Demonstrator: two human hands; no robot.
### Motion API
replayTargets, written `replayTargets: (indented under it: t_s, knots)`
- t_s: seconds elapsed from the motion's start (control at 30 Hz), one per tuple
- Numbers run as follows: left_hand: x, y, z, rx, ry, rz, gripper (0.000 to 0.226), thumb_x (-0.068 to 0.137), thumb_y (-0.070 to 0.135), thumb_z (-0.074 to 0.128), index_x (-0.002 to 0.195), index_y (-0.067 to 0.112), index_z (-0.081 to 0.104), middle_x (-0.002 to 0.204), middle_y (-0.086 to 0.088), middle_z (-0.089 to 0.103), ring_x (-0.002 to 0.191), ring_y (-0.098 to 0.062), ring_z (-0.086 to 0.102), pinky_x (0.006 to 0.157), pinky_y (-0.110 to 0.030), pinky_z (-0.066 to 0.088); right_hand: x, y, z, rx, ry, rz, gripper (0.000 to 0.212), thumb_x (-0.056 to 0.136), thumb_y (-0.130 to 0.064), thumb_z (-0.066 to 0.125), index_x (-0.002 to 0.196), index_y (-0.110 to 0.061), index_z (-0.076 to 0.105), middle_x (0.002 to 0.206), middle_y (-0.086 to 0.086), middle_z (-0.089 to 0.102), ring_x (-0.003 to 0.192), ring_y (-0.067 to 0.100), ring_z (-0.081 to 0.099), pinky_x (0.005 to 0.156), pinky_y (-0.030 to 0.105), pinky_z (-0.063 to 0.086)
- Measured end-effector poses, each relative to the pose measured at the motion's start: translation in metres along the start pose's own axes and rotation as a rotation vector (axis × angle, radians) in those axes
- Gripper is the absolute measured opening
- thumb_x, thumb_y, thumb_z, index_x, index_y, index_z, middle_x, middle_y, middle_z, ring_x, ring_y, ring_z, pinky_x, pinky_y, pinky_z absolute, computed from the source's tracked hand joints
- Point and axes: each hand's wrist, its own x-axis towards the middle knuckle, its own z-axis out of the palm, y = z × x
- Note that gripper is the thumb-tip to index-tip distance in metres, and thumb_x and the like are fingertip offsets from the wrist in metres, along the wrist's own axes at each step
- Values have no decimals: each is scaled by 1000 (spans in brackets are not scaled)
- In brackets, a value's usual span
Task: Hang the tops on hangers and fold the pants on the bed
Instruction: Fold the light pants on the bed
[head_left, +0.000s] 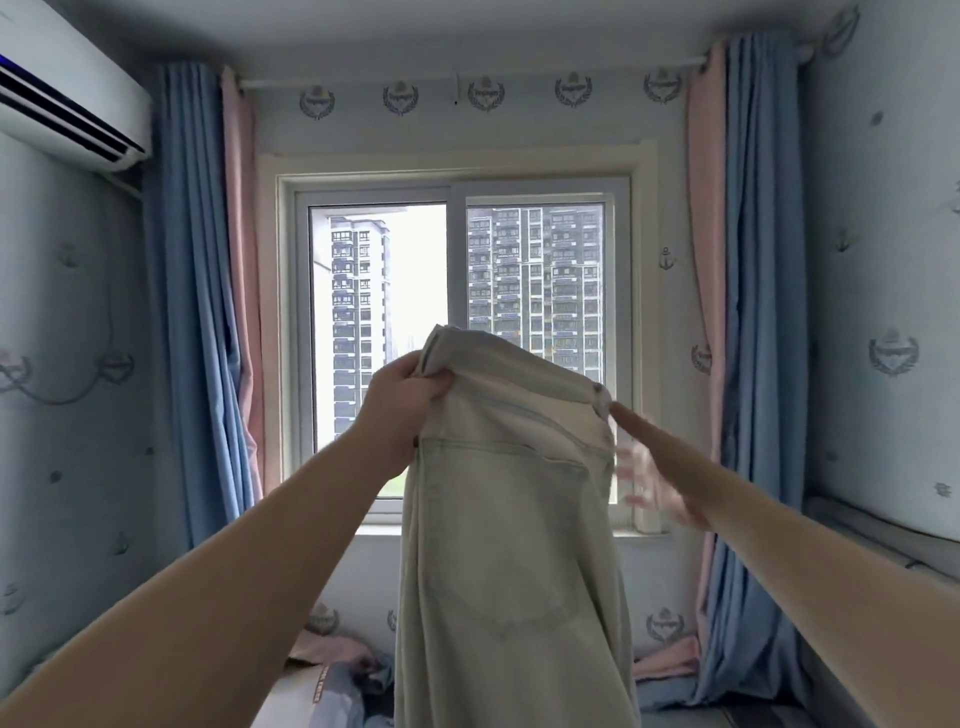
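Pale pants (514, 519) are held up in the air before the window (382, 312), waistband uppermost, legs hanging straight down past the bottom of the view. Left hand (405, 405) clamps the waistband's left corner, fingers curled round the cloth. Right hand (649, 467) is blurred, fingers straight and apart, one fingertip by the waistband's right end; contact cannot be told. A heap of pink and blue clothes (343, 670) lies low beneath the window.

Look at those pale cream denim pants (514, 519), plain and faded. The long fabric curtains (187, 312) are blue, edged with pink. The pale blue wallpaper (883, 260) shows grey crests and anchors. The white boxy air conditioner (62, 93) has dark vent stripes.
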Motion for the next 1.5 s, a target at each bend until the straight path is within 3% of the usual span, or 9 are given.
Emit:
replayTargets:
  t_s: [0.07, 0.13, 0.33, 0.47, 0.63, 0.83, 1.0, 1.23, 1.5]
  knots:
    - [7, -3, -14, -44, -11, -23, 21, 94, 0, 63, 103, 15, 74, 96, -8, 78, 84, -24, 74, 74, -36, 62, 3, 28, 5, 160, -355, 149, 91, 73, -68, 74, 146, -25, 41, 147, 18, 51, 133, 40, 51, 107, 57, 43]
    - [12, -6, -31, -71, -33, -71, 22, 94, 3, 64, 109, 15, 74, 98, -7, 78, 83, -22, 75, 66, -33, 61, 9, 40, 22, 218, -485, 144, 72, 88, -57, 68, 143, -12, 53, 142, 19, 55, 134, 40, 50, 107, 56, 44]
    - [26, -8, -103, 21, 47, -106, 23, 92, 9, 70, 110, 23, 75, 101, -6, 78, 84, -23, 76, 66, -34, 61, 38, 5, 95, 201, -110, -45, 46, 83, -32, 79, 119, -5, 71, 114, 16, 74, 98, 29, 73, 77, 40, 62]
    - [37, 9, -153, 165, 171, -18, 22, 92, 10, 69, 97, 31, 73, 110, -7, 75, 104, -30, 70, 89, -42, 59, 52, -37, 147, -37, 169, -236, 18, 90, -30, 74, 89, -13, 78, 99, 19, 75, 80, 25, 68, 83, 47, 58]
    - [49, 48, -204, 241, 223, 80, 24, 92, 11, 66, 86, 34, 71, 109, -6, 73, 108, -31, 67, 99, -49, 54, 51, -86, 207, -87, 259, -338, 19, 92, -34, 71, 79, -20, 74, 86, 9, 73, 75, 22, 64, 72, 36, 53]
    - [59, 92, -259, 317, 214, 198, 18, 94, 16, 64, 84, 30, 68, 91, 2, 67, 87, -20, 61, 77, -33, 51, 33, -124, 267, -133, 357, -402, 25, 93, -36, 68, 77, -17, 73, 75, 2, 68, 67, 18, 60, 60, 26, 47]
    - [25, 136, -286, 352, 220, 260, 13, 94, 21, 64, 83, 26, 65, 85, 2, 63, 79, -17, 57, 72, -32, 47, -17, -150, 303, -190, 405, -427, 28, 94, -37, 67, 75, -16, 72, 82, 4, 69, 73, 20, 61, 69, 32, 49]
    - [-69, 210, -294, 345, 164, 327, 16, 97, 20, 59, 109, 11, 64, 102, -8, 66, 89, -19, 60, 81, -36, 51, -122, -183, 325, -233, 442, -479, 36, 98, -38, 59, 85, -6, 70, 77, 4, 64, 70, 20, 57, 65, 28, 46]
    - [-172, 260, -297, 300, 130, 321, 11, 97, 20, 59, 88, 22, 53, 90, -2, 62, 80, -17, 60, 73, -36, 50, -215, -188, 344, -244, 467, -493, 33, 100, -39, 52, 80, -13, 58, 74, 7, 51, 69, 21, 48, 68, 31, 38]
